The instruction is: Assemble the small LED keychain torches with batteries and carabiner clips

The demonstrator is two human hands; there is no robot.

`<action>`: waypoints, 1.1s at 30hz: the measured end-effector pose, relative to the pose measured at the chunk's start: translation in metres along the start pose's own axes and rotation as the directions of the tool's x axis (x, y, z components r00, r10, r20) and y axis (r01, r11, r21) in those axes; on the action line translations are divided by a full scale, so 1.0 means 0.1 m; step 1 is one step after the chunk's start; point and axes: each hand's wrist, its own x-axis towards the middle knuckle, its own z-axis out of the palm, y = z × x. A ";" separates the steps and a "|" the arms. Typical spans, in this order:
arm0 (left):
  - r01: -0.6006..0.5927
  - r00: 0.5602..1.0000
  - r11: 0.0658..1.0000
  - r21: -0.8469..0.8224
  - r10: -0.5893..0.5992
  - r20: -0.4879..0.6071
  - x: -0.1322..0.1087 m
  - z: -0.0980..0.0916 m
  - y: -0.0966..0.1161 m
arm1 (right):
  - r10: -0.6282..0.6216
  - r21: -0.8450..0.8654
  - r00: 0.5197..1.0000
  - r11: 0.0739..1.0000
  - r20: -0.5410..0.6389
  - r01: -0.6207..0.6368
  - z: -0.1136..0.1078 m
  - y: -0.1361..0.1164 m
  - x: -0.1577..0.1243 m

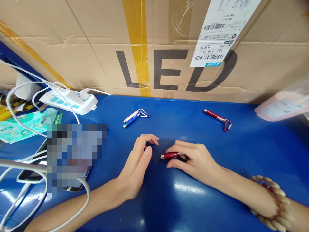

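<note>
Between the thumb and fingers of my right hand (196, 159) is a small red keychain flashlight (171, 156). Its silver end points left, and its rear part is hidden in the hand. My left hand (136, 167) rests to the left of it, fingers bent and thumb apart, holding nothing. Beyond the hands, a silver keychain flashlight (130, 116) and a blue keychain flashlight (131, 121) lie side by side at a carabiner clip (144, 112). Another red keychain flashlight (213, 115) with a red clip (227, 125) lies at the back right.
A large cardboard box (96, 38) marked LED stands along the back of the blue table (169, 206). At left are a white power strip (70, 100), loose white cables (87, 190), a green packet (26, 125) and a partly blurred phone (31, 174). A pinkish container (277, 106) stands at right.
</note>
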 end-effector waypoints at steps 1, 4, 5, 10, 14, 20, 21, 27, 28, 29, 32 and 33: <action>-0.001 1.000 1.000 0.000 0.001 0.001 0.00 0.00 0.00 | -0.007 0.007 1.000 1.000 -0.006 0.007 0.00 0.00 0.00; 0.003 1.000 1.000 0.004 -0.003 0.004 0.02 0.00 -0.02 | -0.015 0.020 1.000 1.000 -0.007 0.015 0.00 -0.01 -0.01; 0.005 1.000 1.000 0.006 -0.005 0.003 0.03 0.00 -0.02 | -0.014 0.018 1.000 1.000 -0.009 0.014 0.00 -0.01 -0.01; 0.005 1.000 1.000 0.029 -0.005 0.009 0.03 0.00 -0.01 | -0.006 0.009 0.999 1.000 -0.036 0.007 0.01 -0.02 -0.01; -0.009 1.000 0.999 0.036 0.008 0.007 0.02 0.00 -0.01 | -0.011 0.030 0.999 0.999 -0.038 0.012 0.02 -0.02 0.00; -0.012 1.000 0.999 0.047 0.011 0.027 0.02 0.00 -0.01 | -0.009 0.017 1.000 1.000 -0.014 0.009 0.01 0.00 -0.01; -0.010 0.999 0.999 0.048 0.008 0.033 0.02 0.00 -0.01 | -0.008 0.012 1.000 1.000 -0.007 0.008 0.01 0.01 -0.01; -0.009 0.999 0.999 0.041 0.007 0.041 0.02 0.00 -0.01 | -0.001 0.001 1.000 1.000 0.005 0.001 0.01 0.01 -0.01; -0.011 0.999 0.999 0.044 0.009 0.042 0.02 0.00 -0.01 | 0.000 -0.001 1.000 1.000 0.003 0.000 0.01 0.01 -0.01; -0.012 0.999 0.999 0.046 0.010 0.043 0.02 0.00 -0.01 | 0.002 -0.004 1.000 1.000 0.001 -0.002 0.01 0.00 -0.01; -0.013 0.999 0.999 0.048 0.012 0.039 0.02 -0.01 0.00 | 0.007 -0.006 1.000 1.000 -0.005 -0.007 0.01 0.00 0.00; -0.014 0.999 0.999 0.048 0.012 0.038 0.02 -0.01 0.00 | 0.008 -0.007 1.000 1.000 -0.005 -0.008 0.01 0.01 0.00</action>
